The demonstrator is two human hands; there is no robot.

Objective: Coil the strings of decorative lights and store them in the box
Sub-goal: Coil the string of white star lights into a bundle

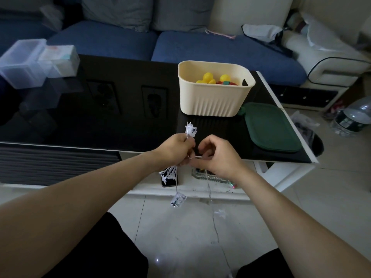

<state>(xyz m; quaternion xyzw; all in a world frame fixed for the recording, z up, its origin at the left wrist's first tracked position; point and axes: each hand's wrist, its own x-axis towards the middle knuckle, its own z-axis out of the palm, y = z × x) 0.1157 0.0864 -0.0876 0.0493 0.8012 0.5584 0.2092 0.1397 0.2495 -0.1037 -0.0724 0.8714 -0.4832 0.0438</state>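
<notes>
hands gathering star lights in front of the cream box (214,97)
left hand (174,151) is gripping the bunched star lights (190,130); right hand (217,157) is pinching the thin wire (215,227) trailing down

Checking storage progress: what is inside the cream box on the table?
Inside the cream box, yellow ball-shaped lights and some red and green pieces show above the rim. The front wall hides everything lower.

Black table (120,109), cream box (214,99), green lid (273,129)
</notes>
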